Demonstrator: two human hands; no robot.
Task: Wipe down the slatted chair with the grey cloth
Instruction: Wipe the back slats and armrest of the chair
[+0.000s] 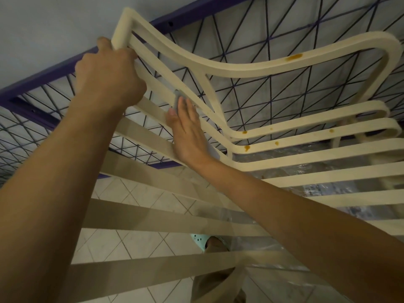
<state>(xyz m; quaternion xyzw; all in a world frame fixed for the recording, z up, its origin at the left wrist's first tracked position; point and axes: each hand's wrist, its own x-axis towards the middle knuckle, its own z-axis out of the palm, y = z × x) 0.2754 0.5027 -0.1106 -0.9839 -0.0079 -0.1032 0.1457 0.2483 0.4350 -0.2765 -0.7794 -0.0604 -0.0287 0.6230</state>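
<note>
Cream-coloured and curved, the slatted chair (240,72) fills the head view, tipped up in front of a purple metal frame (43,77) strung with dark wire mesh (273,95). Judging by what shows, the wiping is far from finished: orange-brown stains (294,57) mark the far right bend of the outer rail, and smaller spots dot the inner loops near the middle right, all well apart from the cloth. Whether the near slats are already clean cannot be told in this dim light. The left hand (109,77) is at the far left corner of the chair, its fingers curled round the frame, holding it steady. The right hand (188,132) lies flat near the centre with straight fingers close together, pressing the grey cloth (176,99) against a rail; only a small edge of the cloth peeks out beyond the fingertips, so how it is folded is hidden. Below, through the near slats, are a pale tiled floor (135,241) and a foot in a light green clog (197,240).
</note>
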